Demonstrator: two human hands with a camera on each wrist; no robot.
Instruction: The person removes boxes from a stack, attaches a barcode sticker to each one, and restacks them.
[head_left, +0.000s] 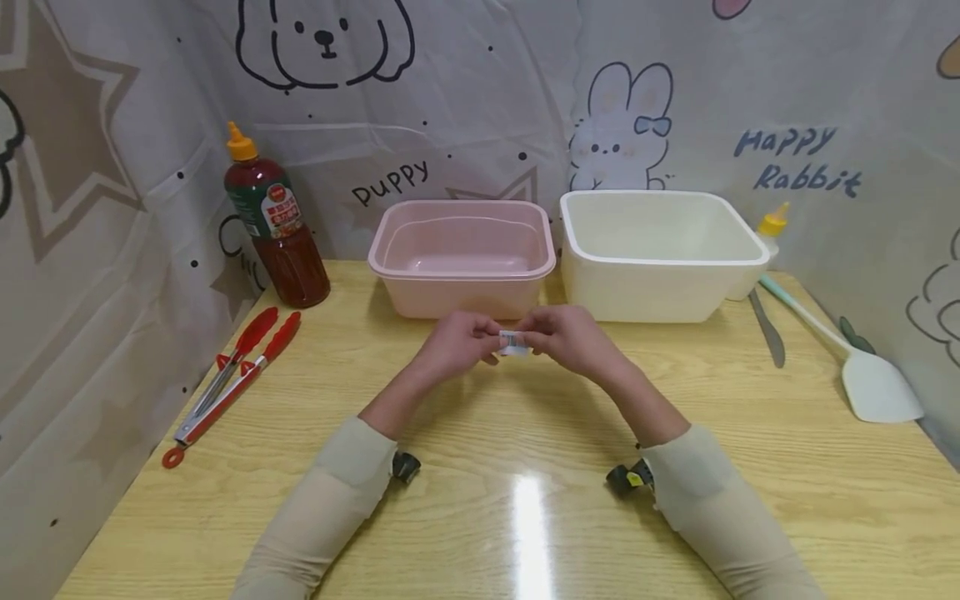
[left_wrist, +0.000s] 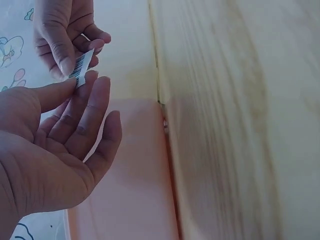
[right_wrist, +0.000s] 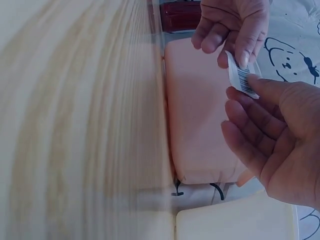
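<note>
A small white barcode label (head_left: 513, 342) is held up between both hands, just in front of the pink tub (head_left: 465, 296). My left hand (head_left: 459, 343) pinches one end of it between thumb and fingertips. The other end is pinched by my right hand (head_left: 572, 337). Black bars on the label (left_wrist: 81, 69) show in the left wrist view, where it looks like a thin, slightly bent strip. From the right wrist view, the label (right_wrist: 242, 79) is partly covered by both thumbs.
Beside the pink tub stands a white tub (head_left: 660, 287). A red sauce bottle (head_left: 281, 242) and red-handled tongs (head_left: 232, 379) are at the left. To the right are a yellow-capped bottle (head_left: 772, 223), a knife (head_left: 767, 329) and a white spatula (head_left: 877, 387).
</note>
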